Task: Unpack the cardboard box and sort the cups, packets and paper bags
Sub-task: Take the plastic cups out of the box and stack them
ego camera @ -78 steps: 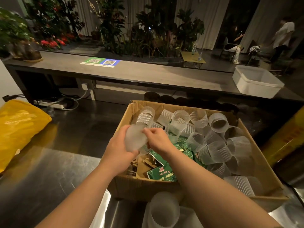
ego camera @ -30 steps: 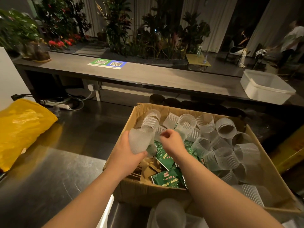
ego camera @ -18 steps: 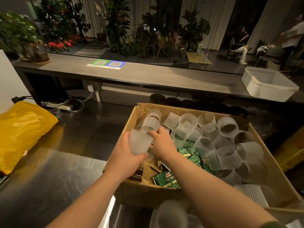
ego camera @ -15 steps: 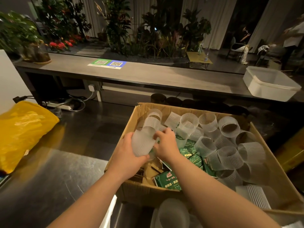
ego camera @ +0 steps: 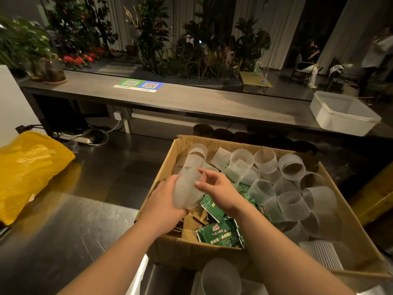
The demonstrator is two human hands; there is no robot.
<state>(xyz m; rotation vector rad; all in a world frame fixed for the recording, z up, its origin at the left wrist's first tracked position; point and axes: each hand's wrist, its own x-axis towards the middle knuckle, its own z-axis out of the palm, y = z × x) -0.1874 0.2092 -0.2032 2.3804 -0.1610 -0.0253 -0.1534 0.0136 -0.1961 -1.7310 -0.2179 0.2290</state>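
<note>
Brushed steel counter [ego camera: 63, 231] fills the near ground, and behind it a long dark bench [ego camera: 191, 99] runs across the view under a bank of leafy plants [ego camera: 153, 39]. On the bench a green and blue QR code sign [ego camera: 138, 85] lies at about eleven o'clock, and a white tub [ego camera: 342, 113] sits at two o'clock. A yellow plastic bag [ego camera: 27, 171] slumps on the counter at nine o'clock.

An open cardboard box [ego camera: 170, 250] stands on the counter from the centre out towards four o'clock. Loose ribbed cups [ego camera: 291, 205] crowd its far and right parts – some on their sides, some mouth up. Green packets [ego camera: 219, 233] lie in the near middle, with brown paper bags [ego camera: 191, 222] just at their nine o'clock side.

Over the box's left wall the left hand [ego camera: 163, 207] grips a frosted ribbed cup stack [ego camera: 187, 188], fingers curled round its lower end, the stack tilted towards twelve o'clock. The right hand [ego camera: 219, 192] is at the stack's three o'clock side – its thumb tip rests against the cup wall while its fingers arch loosely, closed round nothing.

Another frosted cup [ego camera: 221, 277] stands just outside the box at six o'clock.
</note>
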